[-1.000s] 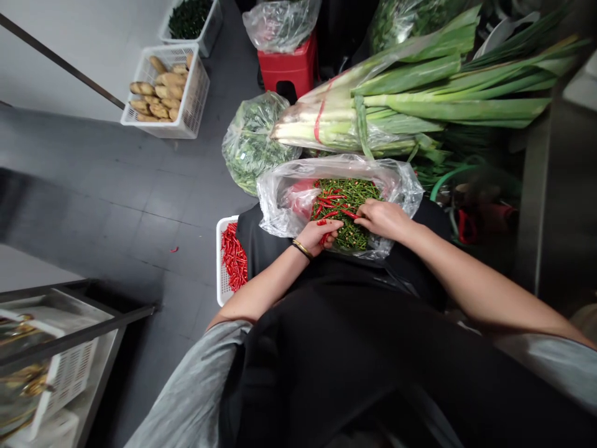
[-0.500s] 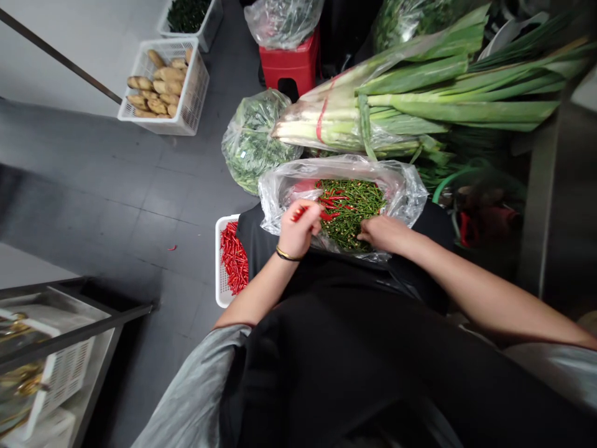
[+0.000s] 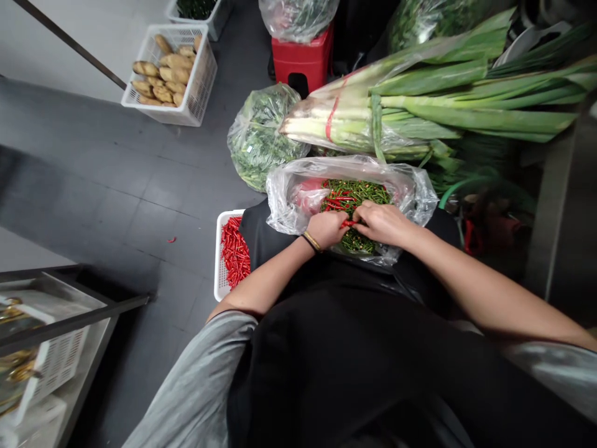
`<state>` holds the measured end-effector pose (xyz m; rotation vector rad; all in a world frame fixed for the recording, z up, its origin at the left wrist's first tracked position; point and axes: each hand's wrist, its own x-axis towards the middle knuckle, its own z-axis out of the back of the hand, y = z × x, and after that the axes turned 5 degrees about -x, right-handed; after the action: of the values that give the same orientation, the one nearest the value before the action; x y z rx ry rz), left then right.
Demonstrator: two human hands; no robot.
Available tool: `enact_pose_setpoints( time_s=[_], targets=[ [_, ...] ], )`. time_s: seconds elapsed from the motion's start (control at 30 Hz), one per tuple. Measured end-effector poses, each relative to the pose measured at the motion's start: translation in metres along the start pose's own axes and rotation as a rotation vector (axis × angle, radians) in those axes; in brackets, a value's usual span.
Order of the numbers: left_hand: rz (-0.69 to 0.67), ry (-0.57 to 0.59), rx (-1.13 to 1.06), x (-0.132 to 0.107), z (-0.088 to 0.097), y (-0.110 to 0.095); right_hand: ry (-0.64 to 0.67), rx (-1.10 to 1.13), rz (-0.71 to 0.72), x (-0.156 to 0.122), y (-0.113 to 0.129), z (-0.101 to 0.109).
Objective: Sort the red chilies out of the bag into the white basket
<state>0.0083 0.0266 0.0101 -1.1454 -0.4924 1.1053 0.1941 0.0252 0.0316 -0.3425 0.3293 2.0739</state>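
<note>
Over the near side of the clear plastic bag [image 3: 285, 211], the left hand [image 3: 328, 228] has its fingers curled tight around a red chilli [image 3: 347, 223], perhaps more than one, while the right hand [image 3: 381, 223] holds thumb and fingertips together in a pinch at its other end; whether a stem sits between them is hidden. With so small a grip, a hard tug could snap the pod or drop it among the green stems [image 3: 368, 191] and loose chillies [image 3: 338, 202] inside the bag. Only a lap [image 3: 256, 225] supports the bag, so a shifting knee could tip it. Left of the bag, a white basket [image 3: 217, 261] holds heaped chillies [image 3: 236, 252]; anything let go short of it could scatter. Just beyond the bag, bagged greens [image 3: 261, 140] and leeks [image 3: 443, 104] crowd close; a knock could roll the leeks onto its rim. Farther left of the bag, a stray chilli [image 3: 172, 239] lies on the floor, where a foot could crush it.
</note>
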Motion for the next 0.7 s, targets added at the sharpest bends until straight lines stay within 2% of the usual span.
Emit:
enact_pose_setpoints(
  time_s=[0.07,0.17,0.27,0.37,0.43,0.47,0.53,0.63,0.7],
  targets=[
    [-0.055,0.083,0.099,0.004,-0.006,0.002,-0.049,0.038,0.025,-0.01,-0.005,0.0],
    [-0.099,0.124,0.06,0.005,-0.004,0.004,-0.091,0.12,0.096,-0.013,-0.011,-0.005],
    [-0.038,0.155,-0.179,-0.001,0.006,0.005,-0.14,0.285,0.209,-0.012,-0.011,-0.003],
    [0.089,0.307,-0.519,-0.011,0.017,0.007,-0.17,0.536,0.347,-0.017,-0.014,0.011],
    [0.165,0.413,-0.687,-0.017,0.025,0.008,-0.097,0.602,0.385,-0.019,-0.022,0.02],
    [0.188,0.447,-0.75,-0.019,0.029,0.009,-0.038,0.572,0.366,-0.016,-0.027,0.023],
    [0.215,0.497,-0.841,-0.023,0.035,0.008,0.061,0.392,0.237,-0.003,-0.035,0.025],
    [0.254,0.577,-0.919,-0.027,0.04,0.004,0.04,0.057,-0.014,0.038,-0.03,0.019],
    [0.258,0.628,-0.977,-0.029,0.039,0.001,0.029,-0.056,-0.07,0.07,-0.017,0.015]
  ],
)
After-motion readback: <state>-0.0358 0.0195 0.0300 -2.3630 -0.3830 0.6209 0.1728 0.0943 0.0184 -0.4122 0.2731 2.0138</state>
